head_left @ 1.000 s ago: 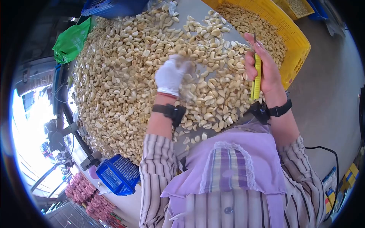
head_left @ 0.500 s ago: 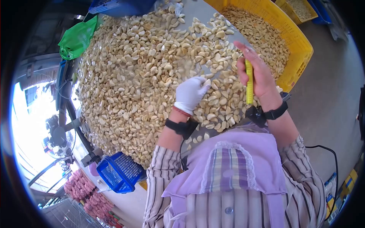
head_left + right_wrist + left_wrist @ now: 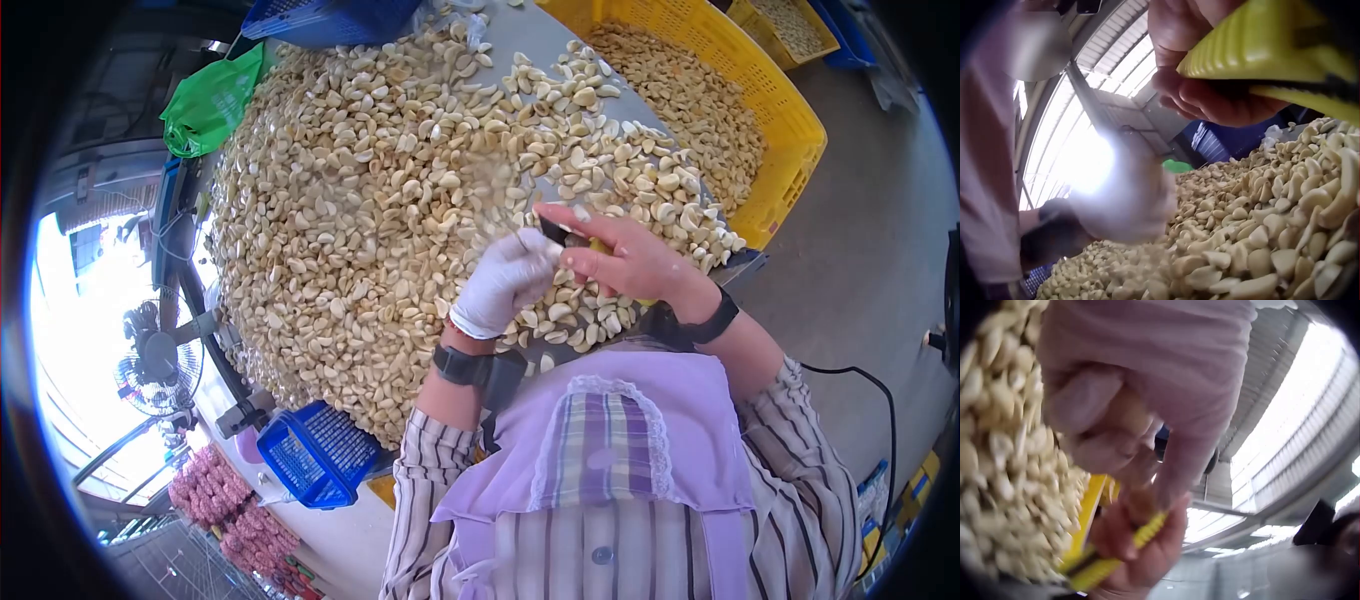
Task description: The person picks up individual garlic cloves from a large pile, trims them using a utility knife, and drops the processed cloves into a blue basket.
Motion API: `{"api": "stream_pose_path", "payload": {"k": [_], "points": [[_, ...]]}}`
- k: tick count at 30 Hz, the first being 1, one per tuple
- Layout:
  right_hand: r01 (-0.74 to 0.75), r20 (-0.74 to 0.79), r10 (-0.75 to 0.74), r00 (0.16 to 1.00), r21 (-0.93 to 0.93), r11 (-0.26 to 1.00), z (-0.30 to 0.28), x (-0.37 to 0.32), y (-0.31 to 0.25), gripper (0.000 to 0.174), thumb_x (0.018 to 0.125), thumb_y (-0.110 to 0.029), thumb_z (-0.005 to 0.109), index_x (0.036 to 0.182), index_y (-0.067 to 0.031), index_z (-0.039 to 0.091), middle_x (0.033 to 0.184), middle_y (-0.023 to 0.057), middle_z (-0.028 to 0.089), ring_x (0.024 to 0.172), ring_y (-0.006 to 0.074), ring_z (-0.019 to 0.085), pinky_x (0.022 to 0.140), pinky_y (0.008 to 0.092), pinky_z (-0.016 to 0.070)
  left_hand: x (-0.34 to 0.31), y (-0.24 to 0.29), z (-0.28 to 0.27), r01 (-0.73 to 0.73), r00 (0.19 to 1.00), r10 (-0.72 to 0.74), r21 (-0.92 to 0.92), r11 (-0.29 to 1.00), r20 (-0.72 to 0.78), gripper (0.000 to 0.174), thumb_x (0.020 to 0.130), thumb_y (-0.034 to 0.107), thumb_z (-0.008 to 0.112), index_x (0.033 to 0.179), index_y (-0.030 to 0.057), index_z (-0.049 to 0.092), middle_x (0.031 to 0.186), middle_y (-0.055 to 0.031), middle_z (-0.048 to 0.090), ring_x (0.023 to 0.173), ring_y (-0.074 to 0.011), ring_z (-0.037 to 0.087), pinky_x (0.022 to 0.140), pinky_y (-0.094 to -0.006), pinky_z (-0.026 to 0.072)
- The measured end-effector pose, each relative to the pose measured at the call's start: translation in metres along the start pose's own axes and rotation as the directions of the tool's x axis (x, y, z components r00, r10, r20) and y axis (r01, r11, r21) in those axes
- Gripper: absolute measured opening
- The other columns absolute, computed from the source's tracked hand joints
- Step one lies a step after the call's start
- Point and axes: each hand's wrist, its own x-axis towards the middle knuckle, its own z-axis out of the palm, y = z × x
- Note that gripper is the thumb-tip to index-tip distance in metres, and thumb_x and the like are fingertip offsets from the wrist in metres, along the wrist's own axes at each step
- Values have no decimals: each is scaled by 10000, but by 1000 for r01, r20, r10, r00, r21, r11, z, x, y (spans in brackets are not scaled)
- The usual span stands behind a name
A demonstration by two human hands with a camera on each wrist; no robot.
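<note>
Head view: your gloved left hand (image 3: pixel 500 285) pinches a pale piece (image 3: pixel 553 250) toward the near edge of the surface (image 3: pixel 512 32); right hand (image 3: pixel 640 262) grips yellow-handled tool (image 3: pixel 1241 53). Risk: piece rolls, tool nicks nearby fingertips.

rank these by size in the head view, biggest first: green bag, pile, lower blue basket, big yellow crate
1. pile
2. big yellow crate
Then, too alike to rank: green bag and lower blue basket
</note>
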Motion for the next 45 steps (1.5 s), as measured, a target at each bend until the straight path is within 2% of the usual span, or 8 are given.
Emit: {"api": "stream_pose_path", "payload": {"k": [4, 9, 14, 16, 18, 28, 36, 45], "points": [[-183, -142, 245, 959, 351, 918, -23, -5, -5, 461, 936, -139, 457, 1389, -94, 379, 719, 4, 525, 478, 48, 452, 448, 174, 413, 4, -2, -15, 26, 996, -92, 928, 373, 9, 257, 822, 293, 669, 967, 80, 658, 705, -49, 631, 566, -160, 598, 522, -302, 446], [19, -444, 278, 852, 555, 831, -34, -1, 1, 410, 948, -234, 474, 1305, -33, 463, 678, -3, 489, 451, 54, 423, 423, 164, 374, 56, -11, 0, 53, 904, 426, 987, -151, 17, 272, 815, 308, 617, 979, 92, 637, 795, -93, 657, 761, -281, 637, 642, -387, 501], [-32, -420, 290, 860, 522, 852, -29, -8, 2, 399, 950, -232, 475, 1304, -48, 474, 682, -8, 498, 465, 49, 444, 430, 172, 378, 74, -7, -18, 74, 948, 309, 997, 20, -76, 271, 835, 285, 621, 1029, 99, 653, 842, -97, 665, 763, -237, 647, 672, -343, 501], [-41, -405, 291, 867, 523, 851, -28, -10, 7, 396, 952, -229, 474, 1306, -50, 475, 686, -10, 503, 461, 50, 447, 429, 173, 381, 60, -7, -20, -34, 975, 172, 671, 740, -140, 366, 834, 393, 628, 1060, 106, 658, 833, -93, 669, 747, -192, 644, 676, -293, 491], [-84, -385, 343, 857, 552, 829, -25, -8, 10, 393, 952, -227, 473, 1304, -52, 479, 686, -11, 505, 456, 50, 446, 430, 172, 381, 46, 3, -21, 35, 971, 116, 608, 793, -207, 399, 829, 418, 643, 1060, 93, 659, 827, -107, 666, 724, -171, 635, 661, -263, 481], [-18, -432, 301, 850, 548, 836, -32, 2, 5, 404, 945, -252, 488, 1295, -51, 488, 677, -10, 494, 457, 52, 434, 431, 174, 367, 76, -16, 2, -150, 956, 212, 958, -245, 204, 269, 790, 320, 652, 1005, 159, 669, 799, -97, 646, 743, -288, 634, 642, -375, 498], [2, -451, 281, 847, 531, 847, -44, -15, 9, 422, 940, -252, 499, 1307, -45, 467, 673, -2, 504, 462, 58, 440, 443, 179, 379, 51, 7, -1, 57, 968, 29, 330, 942, -251, 243, 815, 188, 674, 982, 27, 600, 836, -9, 631, 655, -55, 544, 576, -201, 441], [-231, -8, 245, 970, 302, 925, -12, -8, -14, 592, 906, -185, 516, 1445, -138, 275, 722, 17, 560, 539, 52, 496, 471, 195, 434, 18, 1, 18, -205, 944, 216, 69, 976, -251, 185, 822, 40, 667, 1006, 36, 650, 941, -21, 641, 729, -45, 566, 575, -164, 424]]}}
